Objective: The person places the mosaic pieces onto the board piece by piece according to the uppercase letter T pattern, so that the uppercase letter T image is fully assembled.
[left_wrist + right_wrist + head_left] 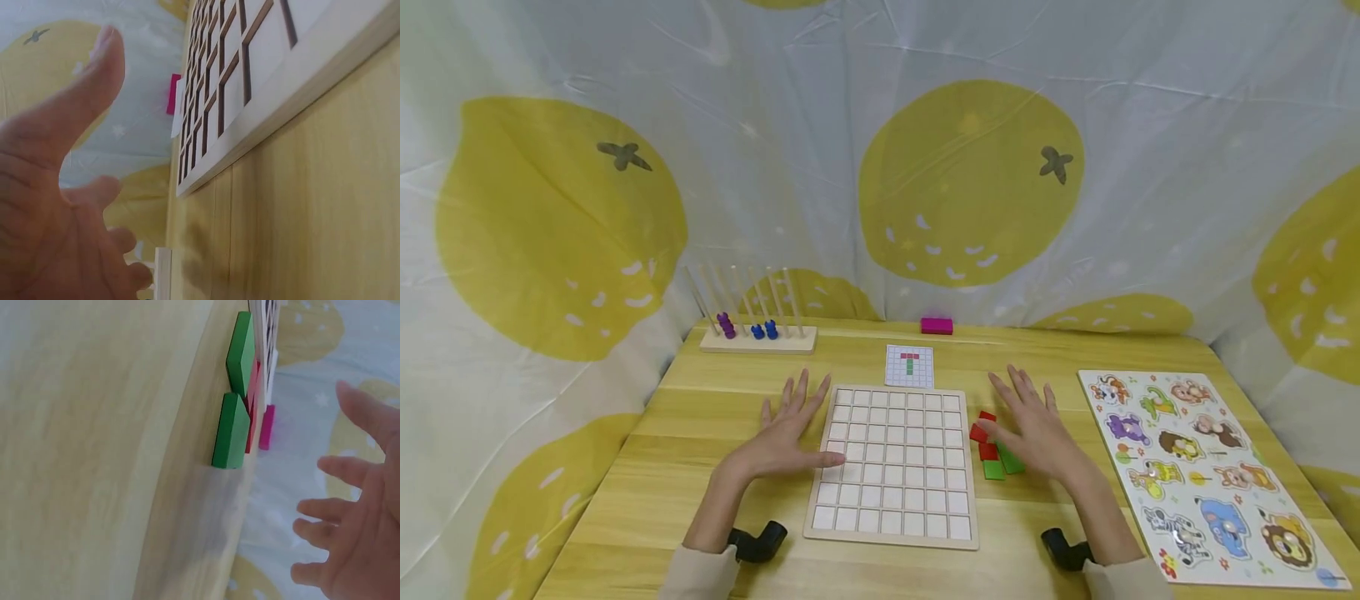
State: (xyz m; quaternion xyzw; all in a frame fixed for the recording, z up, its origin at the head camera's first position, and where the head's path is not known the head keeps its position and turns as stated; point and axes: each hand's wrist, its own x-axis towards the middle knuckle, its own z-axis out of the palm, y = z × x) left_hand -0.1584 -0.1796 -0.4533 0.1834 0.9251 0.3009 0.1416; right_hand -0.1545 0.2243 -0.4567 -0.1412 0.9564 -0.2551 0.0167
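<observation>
I'd do best to lift the red tiles (988,452) and green tiles (993,470), right of the board (891,475), 1 at a time by their edges, checking the card (909,379) behind it. My left hand (782,442), at the board's left edge, and right hand (1033,429), at its right, have fingers spread apart, holding nothing.

High head view facing forward and down, 2 close sideways wrist views, all sharing grid board (892,464)
</observation>
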